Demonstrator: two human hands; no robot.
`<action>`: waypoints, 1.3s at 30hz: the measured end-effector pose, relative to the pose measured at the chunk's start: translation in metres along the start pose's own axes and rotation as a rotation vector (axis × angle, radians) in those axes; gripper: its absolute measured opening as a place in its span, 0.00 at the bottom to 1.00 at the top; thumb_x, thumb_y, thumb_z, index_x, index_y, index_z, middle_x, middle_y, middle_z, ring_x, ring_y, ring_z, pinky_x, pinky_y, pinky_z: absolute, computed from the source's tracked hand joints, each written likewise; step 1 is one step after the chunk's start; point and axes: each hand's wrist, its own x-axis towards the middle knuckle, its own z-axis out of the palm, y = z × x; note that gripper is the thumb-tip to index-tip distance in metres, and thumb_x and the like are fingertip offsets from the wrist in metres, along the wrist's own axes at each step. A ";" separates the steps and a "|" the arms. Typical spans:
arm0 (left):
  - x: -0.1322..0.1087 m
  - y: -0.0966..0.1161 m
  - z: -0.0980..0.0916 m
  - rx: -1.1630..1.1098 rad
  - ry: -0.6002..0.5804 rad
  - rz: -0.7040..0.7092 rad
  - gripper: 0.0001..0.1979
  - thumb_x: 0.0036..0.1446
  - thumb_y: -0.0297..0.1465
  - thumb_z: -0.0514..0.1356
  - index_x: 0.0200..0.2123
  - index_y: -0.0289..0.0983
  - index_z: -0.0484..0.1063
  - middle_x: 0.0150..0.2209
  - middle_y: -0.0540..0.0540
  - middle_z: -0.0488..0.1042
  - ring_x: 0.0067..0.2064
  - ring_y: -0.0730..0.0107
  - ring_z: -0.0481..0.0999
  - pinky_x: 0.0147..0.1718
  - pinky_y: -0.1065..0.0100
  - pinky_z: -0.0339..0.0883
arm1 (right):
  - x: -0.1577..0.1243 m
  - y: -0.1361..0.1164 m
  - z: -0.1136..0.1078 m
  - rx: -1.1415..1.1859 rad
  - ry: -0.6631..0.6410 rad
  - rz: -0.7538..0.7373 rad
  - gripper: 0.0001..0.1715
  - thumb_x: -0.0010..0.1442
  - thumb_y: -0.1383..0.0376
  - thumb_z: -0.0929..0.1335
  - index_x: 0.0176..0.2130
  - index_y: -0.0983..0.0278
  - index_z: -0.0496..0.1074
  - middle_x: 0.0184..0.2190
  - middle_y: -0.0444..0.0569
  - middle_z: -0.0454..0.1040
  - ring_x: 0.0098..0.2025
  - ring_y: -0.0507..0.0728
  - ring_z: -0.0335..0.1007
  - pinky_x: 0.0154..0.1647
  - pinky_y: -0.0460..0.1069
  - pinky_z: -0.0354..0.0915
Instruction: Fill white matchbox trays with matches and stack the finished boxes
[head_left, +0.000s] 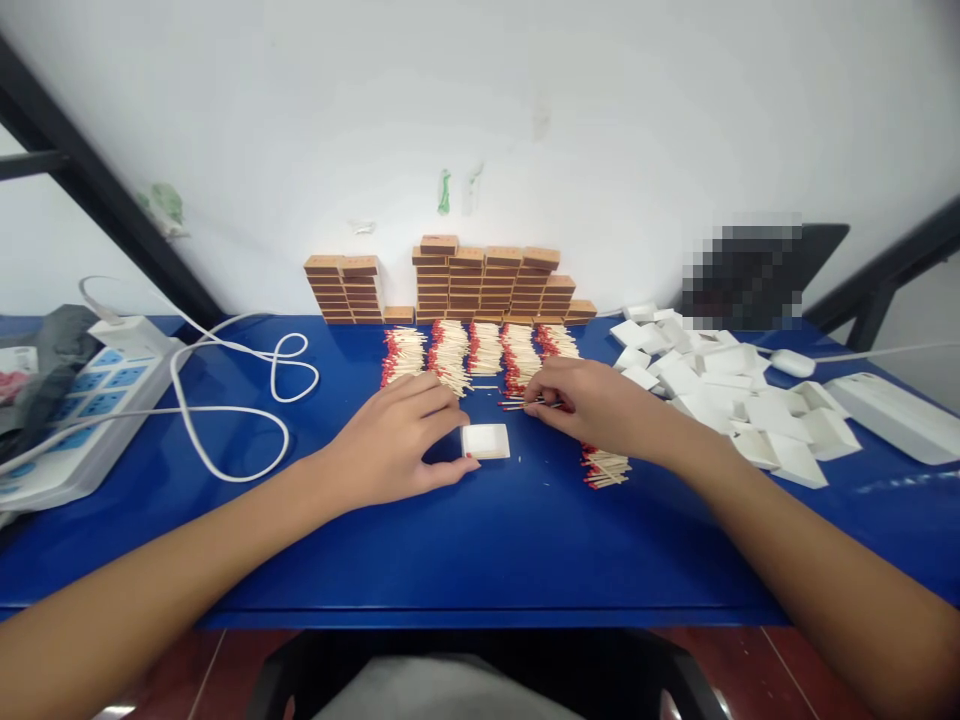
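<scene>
My left hand (409,440) grips the left end of a small white matchbox tray (491,440) on the blue table, thumb along its near side and fingers at the far side. A red match head shows at the tray's near left corner; I cannot tell how many matches lie inside. To the right of the tray, my right hand (589,405) is closed, its fingertips pinching a few matches (513,405) close to the tabletop. Several rows of red-tipped matches (450,355) lie just beyond both hands. Another small pile of matches (606,467) rests beneath my right wrist.
Stacked brown matchboxes (469,280) line the wall. At the right lies a heap of white trays (739,390), with a dark, partly blurred panel (802,270) behind. A power strip (97,410) and looping white cable (225,475) occupy the left. The table's front edge (480,618) is nearest me.
</scene>
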 end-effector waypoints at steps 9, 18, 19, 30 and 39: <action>0.000 -0.001 0.000 -0.001 -0.003 0.014 0.13 0.70 0.41 0.65 0.45 0.36 0.80 0.41 0.42 0.81 0.44 0.59 0.78 0.45 0.58 0.72 | -0.003 0.000 -0.016 0.038 -0.027 0.025 0.09 0.68 0.64 0.67 0.37 0.60 0.77 0.33 0.49 0.78 0.35 0.59 0.71 0.37 0.52 0.62; -0.001 -0.003 0.002 0.005 -0.012 0.018 0.14 0.70 0.42 0.65 0.45 0.36 0.79 0.41 0.42 0.80 0.44 0.58 0.78 0.45 0.58 0.72 | -0.007 0.011 -0.016 0.033 -0.123 0.063 0.08 0.66 0.64 0.67 0.35 0.60 0.76 0.34 0.49 0.78 0.34 0.58 0.70 0.35 0.52 0.62; -0.001 -0.003 0.002 0.005 -0.014 0.018 0.14 0.70 0.42 0.65 0.45 0.35 0.79 0.41 0.42 0.80 0.44 0.58 0.78 0.45 0.58 0.72 | -0.007 0.010 -0.015 0.042 -0.137 0.070 0.08 0.67 0.64 0.67 0.35 0.60 0.75 0.33 0.49 0.78 0.34 0.58 0.70 0.35 0.52 0.61; 0.000 -0.002 0.002 0.045 0.011 0.033 0.15 0.70 0.42 0.65 0.44 0.35 0.79 0.41 0.42 0.81 0.43 0.58 0.76 0.44 0.58 0.71 | -0.007 -0.047 -0.006 0.270 0.031 -0.023 0.07 0.72 0.63 0.67 0.39 0.60 0.73 0.35 0.47 0.75 0.36 0.56 0.70 0.38 0.51 0.62; 0.001 -0.002 0.003 0.041 0.055 0.052 0.14 0.69 0.42 0.66 0.42 0.35 0.79 0.40 0.42 0.80 0.42 0.59 0.76 0.43 0.59 0.71 | -0.005 -0.064 0.012 0.258 0.009 -0.038 0.06 0.69 0.69 0.68 0.39 0.62 0.76 0.32 0.45 0.75 0.34 0.55 0.70 0.37 0.50 0.62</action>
